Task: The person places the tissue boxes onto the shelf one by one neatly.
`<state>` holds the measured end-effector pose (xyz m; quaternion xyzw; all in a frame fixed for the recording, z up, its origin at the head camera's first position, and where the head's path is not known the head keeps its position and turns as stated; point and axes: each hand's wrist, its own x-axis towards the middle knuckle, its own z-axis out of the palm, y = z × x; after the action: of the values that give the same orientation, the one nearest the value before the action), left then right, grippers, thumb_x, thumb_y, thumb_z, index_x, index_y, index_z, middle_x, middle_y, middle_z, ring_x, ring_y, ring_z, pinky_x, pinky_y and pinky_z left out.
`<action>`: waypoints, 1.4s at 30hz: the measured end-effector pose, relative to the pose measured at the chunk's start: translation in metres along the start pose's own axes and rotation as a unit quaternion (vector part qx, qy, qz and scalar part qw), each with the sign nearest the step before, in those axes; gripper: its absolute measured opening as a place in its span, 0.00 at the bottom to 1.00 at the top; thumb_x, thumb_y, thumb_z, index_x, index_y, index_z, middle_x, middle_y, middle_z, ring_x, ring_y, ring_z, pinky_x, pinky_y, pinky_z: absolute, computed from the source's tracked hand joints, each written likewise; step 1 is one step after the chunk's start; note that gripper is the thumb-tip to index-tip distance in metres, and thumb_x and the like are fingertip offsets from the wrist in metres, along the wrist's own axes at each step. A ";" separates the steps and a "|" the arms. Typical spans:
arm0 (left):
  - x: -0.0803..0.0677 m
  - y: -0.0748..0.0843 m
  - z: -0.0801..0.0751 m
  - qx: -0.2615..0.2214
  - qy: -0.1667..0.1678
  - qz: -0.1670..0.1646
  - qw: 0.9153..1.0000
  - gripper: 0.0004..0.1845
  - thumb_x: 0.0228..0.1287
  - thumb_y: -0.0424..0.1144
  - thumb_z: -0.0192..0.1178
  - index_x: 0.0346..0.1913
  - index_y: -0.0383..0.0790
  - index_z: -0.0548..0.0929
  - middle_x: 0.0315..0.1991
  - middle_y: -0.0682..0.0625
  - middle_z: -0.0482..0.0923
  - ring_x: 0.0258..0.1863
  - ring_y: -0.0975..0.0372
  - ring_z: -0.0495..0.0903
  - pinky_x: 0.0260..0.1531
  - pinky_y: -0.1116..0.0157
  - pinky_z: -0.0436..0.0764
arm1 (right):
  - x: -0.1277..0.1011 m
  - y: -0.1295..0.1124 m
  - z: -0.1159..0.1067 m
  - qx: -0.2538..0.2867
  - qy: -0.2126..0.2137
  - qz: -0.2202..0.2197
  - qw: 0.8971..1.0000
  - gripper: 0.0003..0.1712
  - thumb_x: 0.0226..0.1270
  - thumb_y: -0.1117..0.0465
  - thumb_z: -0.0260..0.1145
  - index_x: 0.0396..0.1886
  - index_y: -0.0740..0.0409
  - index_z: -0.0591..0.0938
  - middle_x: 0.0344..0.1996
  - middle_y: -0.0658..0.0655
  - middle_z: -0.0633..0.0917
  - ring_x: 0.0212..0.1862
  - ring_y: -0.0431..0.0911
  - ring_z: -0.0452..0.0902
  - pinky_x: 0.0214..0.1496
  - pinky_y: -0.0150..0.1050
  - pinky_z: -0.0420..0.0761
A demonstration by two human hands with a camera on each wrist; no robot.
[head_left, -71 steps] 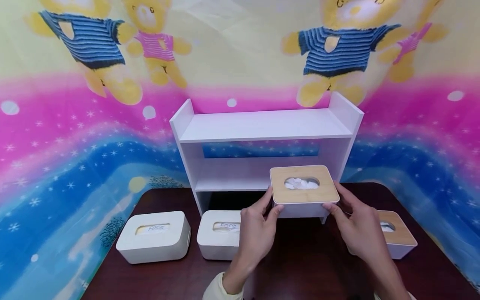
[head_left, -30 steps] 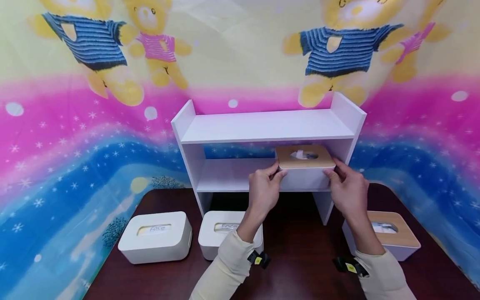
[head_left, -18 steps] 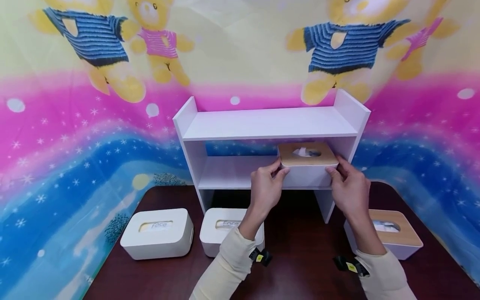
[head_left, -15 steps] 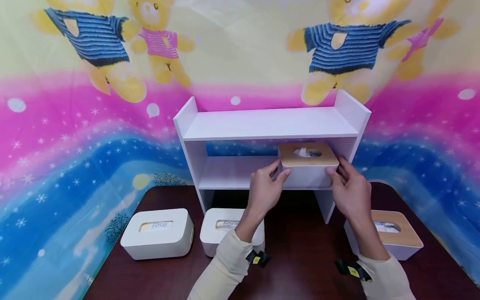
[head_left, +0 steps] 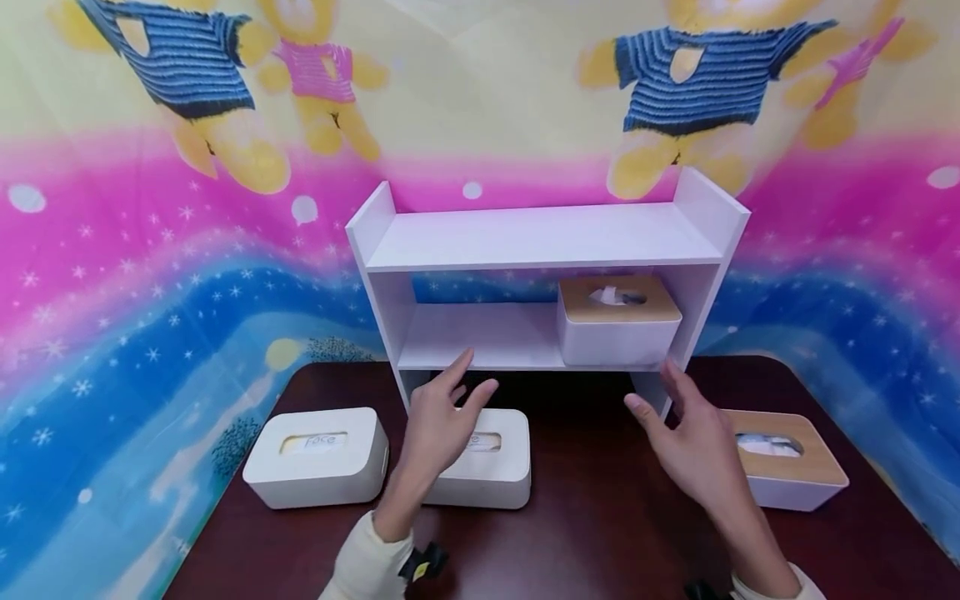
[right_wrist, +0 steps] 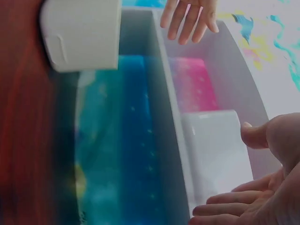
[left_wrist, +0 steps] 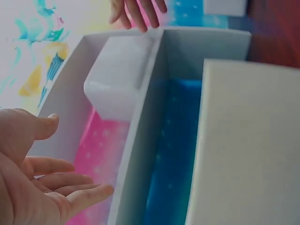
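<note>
Both hands are off the box now and hang in the air in front of the shelf, holding nothing. The left hand (head_left: pixel 438 421) has its fingers loosely spread just above the middle white box (head_left: pixel 483 458) on the table (head_left: pixel 600 533), and the right hand (head_left: pixel 693 437) is open too, fingers relaxed and apart. The wood-lidded tissue box (head_left: pixel 618 321) sits on the lower board of the white shelf (head_left: pixel 540 242), tucked against the right wall (probably to leave the left half free). Another wood-lidded box (head_left: pixel 783 471) waits at the right, and a white box marked "face" (head_left: pixel 318 458) at the left.
</note>
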<state>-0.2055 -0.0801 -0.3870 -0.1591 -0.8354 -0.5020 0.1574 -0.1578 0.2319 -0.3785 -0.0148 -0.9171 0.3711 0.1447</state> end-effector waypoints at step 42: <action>-0.077 -0.082 -0.054 0.137 -0.120 -0.160 0.970 0.60 0.70 0.64 0.69 0.88 0.36 0.48 0.86 0.35 0.54 0.83 0.40 0.61 0.77 0.38 0.69 | -0.033 -0.011 0.124 0.038 -0.179 -0.092 0.979 0.57 0.72 0.45 0.76 0.84 0.71 0.59 0.82 0.71 0.65 0.82 0.62 0.64 0.81 0.60 0.68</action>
<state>-0.1654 -0.1730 -0.4601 -0.0597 -0.9236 -0.3787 -0.0063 -0.1592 0.1360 -0.4640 0.1413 -0.9108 0.3877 0.0125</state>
